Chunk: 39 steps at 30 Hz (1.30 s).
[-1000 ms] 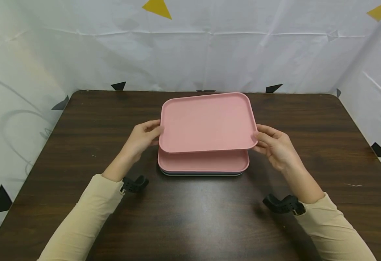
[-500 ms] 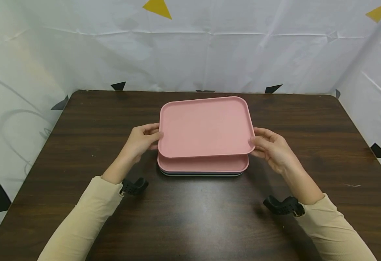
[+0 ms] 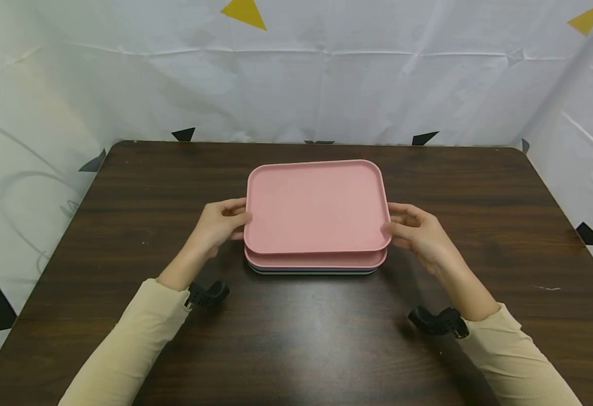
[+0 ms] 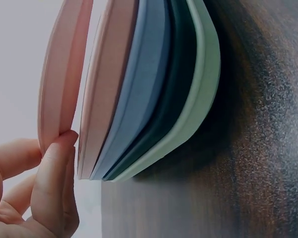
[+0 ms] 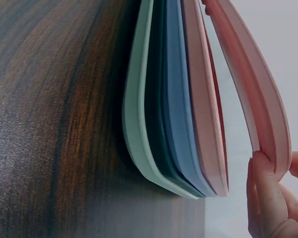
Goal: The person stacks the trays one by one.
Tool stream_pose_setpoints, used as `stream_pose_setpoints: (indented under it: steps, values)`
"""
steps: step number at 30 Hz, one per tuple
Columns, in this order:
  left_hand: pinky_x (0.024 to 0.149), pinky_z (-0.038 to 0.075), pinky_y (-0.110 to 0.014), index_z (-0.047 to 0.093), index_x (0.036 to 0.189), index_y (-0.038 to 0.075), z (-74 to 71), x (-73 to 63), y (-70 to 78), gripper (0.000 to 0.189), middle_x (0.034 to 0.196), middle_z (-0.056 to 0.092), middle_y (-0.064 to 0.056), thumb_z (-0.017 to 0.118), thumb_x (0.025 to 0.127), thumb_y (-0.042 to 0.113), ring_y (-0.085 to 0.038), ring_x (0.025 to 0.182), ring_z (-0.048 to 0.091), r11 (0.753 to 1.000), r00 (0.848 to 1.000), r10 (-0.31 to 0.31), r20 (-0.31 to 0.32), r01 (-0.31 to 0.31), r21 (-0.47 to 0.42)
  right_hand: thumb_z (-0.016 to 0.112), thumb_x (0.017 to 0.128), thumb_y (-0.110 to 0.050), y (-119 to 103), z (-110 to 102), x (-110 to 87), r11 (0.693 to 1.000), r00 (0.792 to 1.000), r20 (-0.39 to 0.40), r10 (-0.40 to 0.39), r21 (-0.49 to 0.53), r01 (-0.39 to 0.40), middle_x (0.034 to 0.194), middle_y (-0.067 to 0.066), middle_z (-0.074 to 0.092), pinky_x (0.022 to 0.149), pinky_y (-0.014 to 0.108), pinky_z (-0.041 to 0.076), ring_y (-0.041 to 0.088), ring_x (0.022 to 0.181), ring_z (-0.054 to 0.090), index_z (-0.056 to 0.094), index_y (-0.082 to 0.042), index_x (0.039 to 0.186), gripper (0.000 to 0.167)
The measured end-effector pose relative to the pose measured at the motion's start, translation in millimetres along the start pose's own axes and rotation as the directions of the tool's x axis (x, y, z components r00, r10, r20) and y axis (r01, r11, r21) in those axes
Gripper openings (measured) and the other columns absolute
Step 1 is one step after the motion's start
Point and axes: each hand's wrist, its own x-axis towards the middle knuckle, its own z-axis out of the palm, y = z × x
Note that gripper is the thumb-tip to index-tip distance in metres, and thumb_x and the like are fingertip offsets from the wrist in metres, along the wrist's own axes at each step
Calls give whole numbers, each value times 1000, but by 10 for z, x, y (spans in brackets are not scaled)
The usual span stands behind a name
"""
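Observation:
A pink tray (image 3: pixel 315 207) is held level just above a stack of trays (image 3: pixel 316 264) at the middle of the dark wooden table (image 3: pixel 123 186). My left hand (image 3: pixel 218 224) pinches its left rim and my right hand (image 3: pixel 418 231) pinches its right rim. In the left wrist view the pink tray's edge (image 4: pixel 59 84) sits a small gap above the stack (image 4: pixel 154 99), my left hand (image 4: pixel 49 183) pinching it. The right wrist view shows the same gap: pink tray (image 5: pixel 253 94), stack (image 5: pixel 174 109) of pink, blue, dark and pale green trays, and my right hand (image 5: pixel 268 198).
White sheeting (image 3: pixel 296 73) with yellow and black triangle marks walls the table at the back and sides. Black wrist camera mounts (image 3: pixel 207 293) sit on both forearms.
Both hands have brought the pink tray down and toward me, from a lifted, tilted position to nearly square over the stack.

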Motion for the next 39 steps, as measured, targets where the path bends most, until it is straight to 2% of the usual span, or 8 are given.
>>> stream_pose_setpoints:
  steps: [10, 18, 28, 39]
  values:
    - [74, 60, -24, 45, 139, -2, 20, -42, 4, 47, 132, 54, -28, 55, 94, 5, -5, 85, 64, 998, 1000, -16, 2, 16, 60, 58, 93, -7, 48, -1, 25, 999, 1000, -12, 7, -46, -8, 90, -12, 61, 73, 14, 58, -2, 82, 63, 30, 10, 143, 59]
    - [76, 60, -26, 45, 140, -1, 35, -50, -15, 48, 130, 54, -28, 57, 94, 6, -7, 87, 64, 997, 1000, -20, 6, 19, 78, 59, 93, -9, 71, -23, 27, 986, 999, -20, 46, -157, -48, 92, -14, 59, 75, 14, 57, -3, 83, 62, 34, 8, 141, 56]
    - [75, 60, -24, 46, 140, 1, 21, -42, -54, 49, 128, 55, -24, 57, 94, 8, -1, 83, 61, 997, 1000, -25, 15, 24, 70, 59, 92, -6, 89, -21, 23, 980, 999, -26, 44, -194, -48, 91, -11, 57, 74, 13, 57, -3, 81, 60, 37, 10, 138, 53]
    - [78, 60, -24, 47, 140, 3, -13, -68, -75, 49, 122, 55, -18, 59, 93, 10, -2, 84, 61, 996, 999, -40, 19, 38, 81, 63, 86, -1, 103, -21, 41, 965, 998, -34, 62, -254, -68, 86, -13, 55, 71, 13, 55, -3, 78, 57, 41, 11, 135, 55]
